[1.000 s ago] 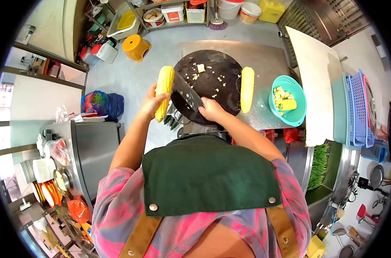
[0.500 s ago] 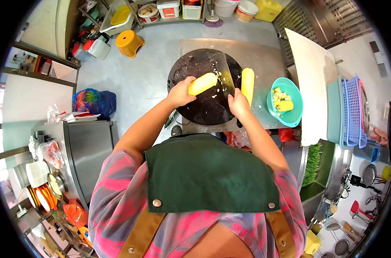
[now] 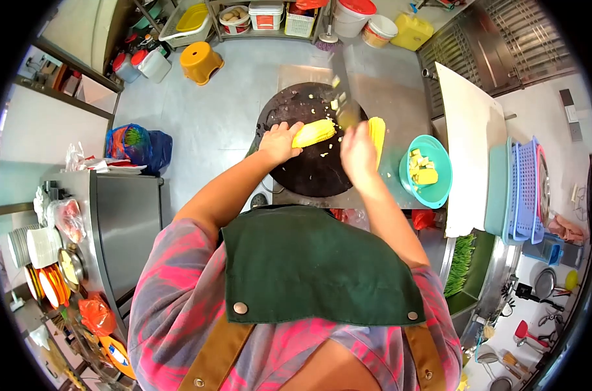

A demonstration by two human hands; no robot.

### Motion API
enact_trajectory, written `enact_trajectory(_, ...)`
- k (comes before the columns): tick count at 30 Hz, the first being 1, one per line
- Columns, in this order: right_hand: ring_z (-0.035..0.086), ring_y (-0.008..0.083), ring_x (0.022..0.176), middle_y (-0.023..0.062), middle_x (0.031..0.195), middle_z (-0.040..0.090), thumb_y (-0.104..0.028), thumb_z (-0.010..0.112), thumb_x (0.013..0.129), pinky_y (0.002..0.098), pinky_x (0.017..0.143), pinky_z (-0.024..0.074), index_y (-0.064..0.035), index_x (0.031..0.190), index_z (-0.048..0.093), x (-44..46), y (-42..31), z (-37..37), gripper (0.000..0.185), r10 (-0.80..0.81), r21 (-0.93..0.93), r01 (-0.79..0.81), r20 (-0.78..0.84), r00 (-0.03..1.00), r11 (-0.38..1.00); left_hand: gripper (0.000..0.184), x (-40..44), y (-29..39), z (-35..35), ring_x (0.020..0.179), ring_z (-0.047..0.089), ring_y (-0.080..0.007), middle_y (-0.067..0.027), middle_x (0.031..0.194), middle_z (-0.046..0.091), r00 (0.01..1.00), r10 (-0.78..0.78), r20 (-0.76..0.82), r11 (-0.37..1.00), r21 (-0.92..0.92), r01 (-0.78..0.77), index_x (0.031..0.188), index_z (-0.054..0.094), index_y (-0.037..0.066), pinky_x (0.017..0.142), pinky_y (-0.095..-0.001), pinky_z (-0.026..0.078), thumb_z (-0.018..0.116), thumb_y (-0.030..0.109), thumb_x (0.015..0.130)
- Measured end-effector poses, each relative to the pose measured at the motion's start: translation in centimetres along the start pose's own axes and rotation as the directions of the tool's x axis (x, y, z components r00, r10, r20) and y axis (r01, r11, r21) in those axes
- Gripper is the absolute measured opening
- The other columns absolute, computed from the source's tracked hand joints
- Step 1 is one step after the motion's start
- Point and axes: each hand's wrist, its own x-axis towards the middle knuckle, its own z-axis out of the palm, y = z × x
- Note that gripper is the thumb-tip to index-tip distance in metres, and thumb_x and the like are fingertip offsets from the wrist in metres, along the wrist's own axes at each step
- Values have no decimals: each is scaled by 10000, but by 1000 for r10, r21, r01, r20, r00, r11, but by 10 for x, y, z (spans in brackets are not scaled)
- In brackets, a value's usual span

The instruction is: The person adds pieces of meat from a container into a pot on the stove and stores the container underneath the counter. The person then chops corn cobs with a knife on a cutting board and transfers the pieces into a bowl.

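Note:
My left hand (image 3: pixel 281 141) is closed round the near end of a yellow corn cob (image 3: pixel 314 133) lying on a round dark chopping board (image 3: pixel 309 179). In my right hand (image 3: pixel 359 155) is a cleaver (image 3: pixel 341 85), its blade raised and smeared by motion, with small yellow bits showing against it. Pale corn crumbs are scattered over the board near the cob's cut end. A second corn cob (image 3: pixel 377 133) lies just right of the board, partly behind my right hand. Farther right, a teal basin (image 3: pixel 444 186) holds several cut yellow chunks (image 3: pixel 427 176).
The board rests on a metal worktop (image 3: pixel 400 98). An upright white panel (image 3: pixel 465 143) edges it on the right, with stacked plastic baskets (image 3: pixel 525 189) beyond. A yellow stool (image 3: pixel 201 63) stands on the floor at upper left, and a steel cabinet (image 3: pixel 128 228) is at left.
The cleaver has risen off the board and swung up, and my right hand has lifted with it. My left hand still holds the cob. The whole view has shifted slightly.

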Motion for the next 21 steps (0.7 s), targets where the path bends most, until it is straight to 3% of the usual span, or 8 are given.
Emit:
enact_trajectory(2,615,407,765,247,802,620,-179,453,868,504,716,482,9,900,490,-13,37,50,194,50,-185,6,295,954,983,687,0,2,2,1038,498,-306,-115,1056,517,1000,-17,-7,1000,7,17,1309,373,189,852,-415,433,695,312,715)
enact_trajectory(8,579,443,847,301,842,594,-174,492,855,475,764,462,68,942,510,6,61,42,258,-54,78,28,354,934,997,692,0,-8,2,1038,494,-306,-108,1074,513,999,54,-7,998,-31,-54,1321,362,182,860,-422,433,693,305,726)
enact_trajectory(10,595,436,791,308,827,590,-175,500,852,450,744,475,78,972,511,14,75,46,281,-17,195,-70,414,910,978,696,-1,-7,1,1039,493,-306,-108,1080,510,998,65,3,997,-39,-65,1323,360,184,863,-422,432,693,310,726)
enact_trajectory(11,608,347,589,228,694,591,-162,498,858,413,589,495,71,996,509,17,83,46,271,24,224,-150,483,875,963,697,0,-8,-1,1039,492,-306,-108,1084,509,998,68,6,997,-40,-68,1325,359,185,864,-422,432,694,312,726)
enact_trajectory(15,451,141,384,26,531,439,-152,491,876,319,366,404,22,1014,506,20,85,28,222,155,460,-563,664,732,686,698,-1,-14,-1,1047,490,-305,-104,1085,509,992,121,23,991,-51,-120,1328,355,205,863,-421,433,693,311,726)
enact_trajectory(18,475,151,392,59,557,483,-154,489,878,320,375,415,17,999,505,17,101,22,211,116,420,-429,593,797,800,694,0,-13,-8,1047,492,-302,-100,1083,509,988,146,56,989,-23,-145,1323,358,218,860,-420,436,694,308,723)
enact_trajectory(19,557,237,461,139,607,556,-155,490,874,376,436,453,25,1015,496,15,95,15,229,120,317,-337,545,829,886,691,1,-12,-5,1047,492,-301,-100,1084,509,990,129,53,991,-31,-127,1320,361,223,860,-420,436,696,307,722)
enact_trajectory(21,585,321,553,196,656,580,-161,494,870,421,507,467,29,999,487,12,92,26,230,-121,180,92,156,980,979,679,6,-7,-3,1055,490,-305,-106,1096,505,992,115,49,992,-51,-113,1299,378,199,860,-421,438,704,295,712)
